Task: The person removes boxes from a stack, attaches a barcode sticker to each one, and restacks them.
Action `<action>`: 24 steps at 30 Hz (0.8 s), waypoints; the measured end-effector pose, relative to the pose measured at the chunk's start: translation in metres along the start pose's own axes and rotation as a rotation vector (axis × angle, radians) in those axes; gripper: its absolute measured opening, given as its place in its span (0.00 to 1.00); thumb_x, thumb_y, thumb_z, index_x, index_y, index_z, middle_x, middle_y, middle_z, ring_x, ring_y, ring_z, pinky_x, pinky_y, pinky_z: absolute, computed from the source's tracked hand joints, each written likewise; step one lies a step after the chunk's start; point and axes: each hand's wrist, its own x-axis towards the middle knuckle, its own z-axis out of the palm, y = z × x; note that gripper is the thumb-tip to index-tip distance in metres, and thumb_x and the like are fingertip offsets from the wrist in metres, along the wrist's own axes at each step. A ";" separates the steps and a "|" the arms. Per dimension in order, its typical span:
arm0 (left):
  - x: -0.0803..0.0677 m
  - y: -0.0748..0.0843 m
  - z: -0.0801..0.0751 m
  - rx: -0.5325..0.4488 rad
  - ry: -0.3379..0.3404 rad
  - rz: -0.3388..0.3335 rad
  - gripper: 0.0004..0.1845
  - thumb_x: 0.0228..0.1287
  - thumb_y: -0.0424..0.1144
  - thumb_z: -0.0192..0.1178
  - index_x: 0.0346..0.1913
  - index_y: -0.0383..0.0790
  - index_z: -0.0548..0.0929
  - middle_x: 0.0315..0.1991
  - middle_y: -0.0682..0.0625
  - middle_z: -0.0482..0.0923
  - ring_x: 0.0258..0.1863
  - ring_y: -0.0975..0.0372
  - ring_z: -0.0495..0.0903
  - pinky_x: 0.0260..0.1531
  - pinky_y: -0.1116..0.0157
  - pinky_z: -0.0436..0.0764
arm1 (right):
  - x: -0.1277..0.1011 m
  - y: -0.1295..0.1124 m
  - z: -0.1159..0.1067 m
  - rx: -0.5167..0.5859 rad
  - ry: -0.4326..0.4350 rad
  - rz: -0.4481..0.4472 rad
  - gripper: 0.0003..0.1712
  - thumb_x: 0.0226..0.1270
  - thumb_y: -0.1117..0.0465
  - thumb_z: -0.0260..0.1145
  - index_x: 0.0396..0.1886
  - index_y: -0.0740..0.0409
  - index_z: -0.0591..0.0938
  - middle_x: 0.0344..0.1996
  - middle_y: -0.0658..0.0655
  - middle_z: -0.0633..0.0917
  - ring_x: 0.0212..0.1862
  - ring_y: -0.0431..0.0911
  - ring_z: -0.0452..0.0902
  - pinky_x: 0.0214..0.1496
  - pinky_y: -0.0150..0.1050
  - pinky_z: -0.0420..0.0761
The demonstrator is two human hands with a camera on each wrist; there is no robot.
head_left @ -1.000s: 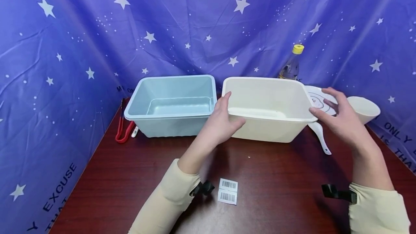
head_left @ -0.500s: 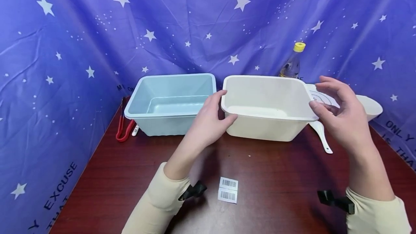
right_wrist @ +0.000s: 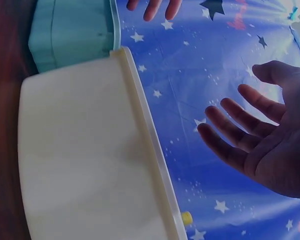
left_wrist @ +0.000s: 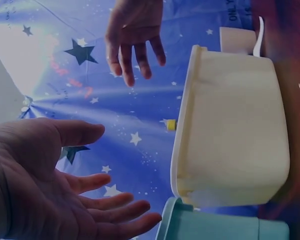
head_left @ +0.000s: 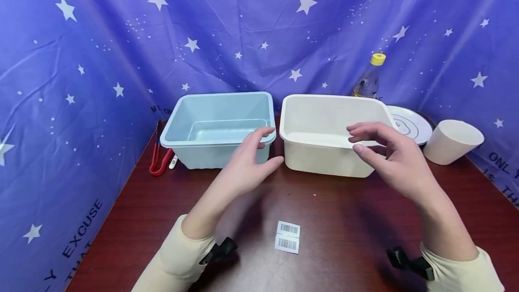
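Note:
Two rectangular plastic bins stand side by side at the back of the table: a light blue bin (head_left: 215, 154) on the left and a cream bin (head_left: 324, 159) on the right. My left hand (head_left: 247, 166) is in front of the blue bin's right end, fingers spread and holding nothing. In the head view its fingertips overlap that bin's front rim. My right hand (head_left: 393, 159) hovers before the right part of the cream bin, fingers relaxed. Both wrist views show the palms bare, the left hand (left_wrist: 75, 195) and the right hand (right_wrist: 270, 130) apart from the bins.
Red-handled tongs (head_left: 156, 161) and a white handle (head_left: 173, 162) lie left of the blue bin. A yellow-capped bottle (head_left: 366, 80) stands behind the cream bin; a white plate (head_left: 423, 127) and cream cup (head_left: 446, 145) are to its right. Barcode labels (head_left: 288, 237) lie in front.
My left hand has moved left, away from the cream bin toward the blue one. My right hand has shifted left from the cream bin's right end to before its front. The bins have stayed put.

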 end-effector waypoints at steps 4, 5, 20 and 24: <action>-0.007 -0.007 -0.004 0.000 -0.018 -0.003 0.35 0.67 0.45 0.67 0.74 0.48 0.67 0.69 0.50 0.69 0.63 0.53 0.76 0.60 0.52 0.75 | -0.002 -0.001 0.010 0.021 -0.072 0.019 0.16 0.68 0.73 0.66 0.54 0.60 0.84 0.49 0.52 0.85 0.49 0.40 0.82 0.50 0.26 0.79; -0.009 -0.009 -0.005 0.001 -0.022 -0.003 0.34 0.67 0.45 0.67 0.74 0.48 0.67 0.69 0.49 0.69 0.63 0.53 0.76 0.59 0.52 0.76 | -0.002 -0.002 0.013 0.029 -0.097 0.027 0.15 0.69 0.72 0.66 0.54 0.60 0.84 0.48 0.53 0.86 0.49 0.41 0.82 0.50 0.27 0.80; -0.028 -0.042 -0.009 -0.001 -0.119 -0.041 0.31 0.66 0.42 0.67 0.70 0.44 0.72 0.64 0.46 0.76 0.59 0.53 0.79 0.58 0.51 0.76 | -0.004 0.006 0.050 -0.065 -0.390 0.138 0.06 0.73 0.57 0.67 0.47 0.48 0.84 0.40 0.43 0.86 0.44 0.40 0.82 0.47 0.38 0.81; -0.031 -0.049 -0.007 -0.011 -0.152 -0.062 0.29 0.67 0.41 0.67 0.69 0.43 0.73 0.61 0.47 0.78 0.57 0.52 0.80 0.57 0.52 0.77 | -0.006 0.008 0.059 -0.062 -0.443 0.125 0.08 0.72 0.56 0.68 0.47 0.50 0.84 0.38 0.44 0.86 0.41 0.40 0.82 0.46 0.38 0.80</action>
